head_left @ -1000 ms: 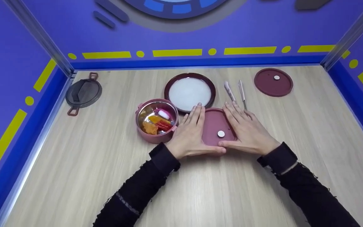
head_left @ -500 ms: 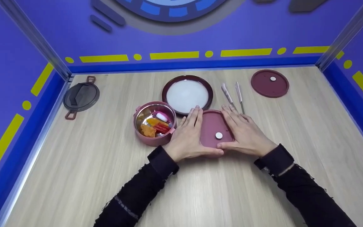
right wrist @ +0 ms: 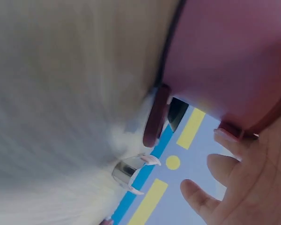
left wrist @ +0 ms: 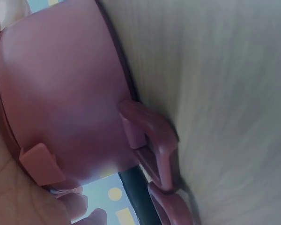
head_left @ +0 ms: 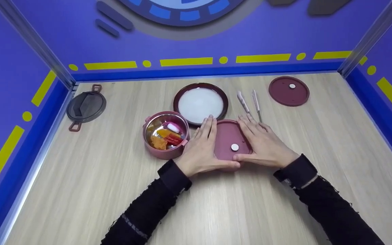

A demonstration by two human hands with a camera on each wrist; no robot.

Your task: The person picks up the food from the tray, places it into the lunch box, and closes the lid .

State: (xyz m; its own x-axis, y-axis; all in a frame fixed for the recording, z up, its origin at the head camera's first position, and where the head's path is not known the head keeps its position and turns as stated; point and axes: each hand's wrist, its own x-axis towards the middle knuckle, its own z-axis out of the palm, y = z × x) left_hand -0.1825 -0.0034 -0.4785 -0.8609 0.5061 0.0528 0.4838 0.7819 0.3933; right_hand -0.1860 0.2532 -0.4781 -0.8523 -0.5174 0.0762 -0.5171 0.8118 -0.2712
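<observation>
Left hand (head_left: pixel 199 149), right hand (head_left: pixel 268 144): fingers straight, thumbs spread, flanking rim edges of lidded pot (head_left: pixel 228 136) between them; uncovered pot (head_left: pixel 159 155) just beside left hand; tabletop (head_left: pixel 345 153) stretches wide rightward of right hand

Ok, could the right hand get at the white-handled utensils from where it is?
Probably yes. The white-handled utensils lie just beyond the right hand, handles uncovered, with nothing visible blocking the way. The hand rests on the edge of the pink lid, so it would likely need to lift off first.
</observation>
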